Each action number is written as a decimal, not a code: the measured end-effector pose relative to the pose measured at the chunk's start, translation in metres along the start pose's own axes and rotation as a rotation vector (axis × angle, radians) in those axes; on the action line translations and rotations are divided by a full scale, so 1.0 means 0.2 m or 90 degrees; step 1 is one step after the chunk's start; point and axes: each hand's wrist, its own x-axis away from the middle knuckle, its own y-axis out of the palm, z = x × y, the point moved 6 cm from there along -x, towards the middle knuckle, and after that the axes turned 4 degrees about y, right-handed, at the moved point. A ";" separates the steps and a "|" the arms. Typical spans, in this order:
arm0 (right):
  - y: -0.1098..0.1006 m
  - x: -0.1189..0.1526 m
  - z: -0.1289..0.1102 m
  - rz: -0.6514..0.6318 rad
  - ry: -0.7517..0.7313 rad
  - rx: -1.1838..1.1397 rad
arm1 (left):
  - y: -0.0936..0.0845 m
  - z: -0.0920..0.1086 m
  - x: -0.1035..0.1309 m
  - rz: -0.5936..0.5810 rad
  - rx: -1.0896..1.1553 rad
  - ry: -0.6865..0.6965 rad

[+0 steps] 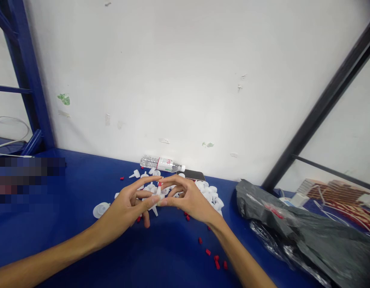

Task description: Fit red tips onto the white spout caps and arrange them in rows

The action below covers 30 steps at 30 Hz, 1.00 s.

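Note:
Both hands meet over the blue tabletop around one white nozzle cap with a small red tip cap on its upper end. My left hand pinches it, thumb at its base and index finger up at the red tip. From the other side my right hand grips it likewise, thumb low and fingertips at the top. Behind and beneath the hands spreads a pile of white nozzle caps, partly hidden by the fingers. Several loose red tip caps lie at the front right.
A clear plastic bottle lies against the wall, with a dark phone beside it. On the right rests a crumpled grey plastic bag. A separate white cap sits left of the pile. Blue rack posts rise at left.

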 end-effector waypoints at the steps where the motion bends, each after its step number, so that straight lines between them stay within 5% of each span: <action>1: 0.00 0.00 0.01 0.008 0.005 -0.011 | 0.00 0.00 0.00 0.001 0.006 0.000; 16: 0.01 -0.01 0.03 0.031 0.036 -0.061 | -0.02 0.02 -0.01 -0.023 0.001 -0.004; 30: 0.02 -0.03 0.11 -0.061 0.115 -0.138 | 0.01 0.02 0.00 -0.065 -0.047 0.007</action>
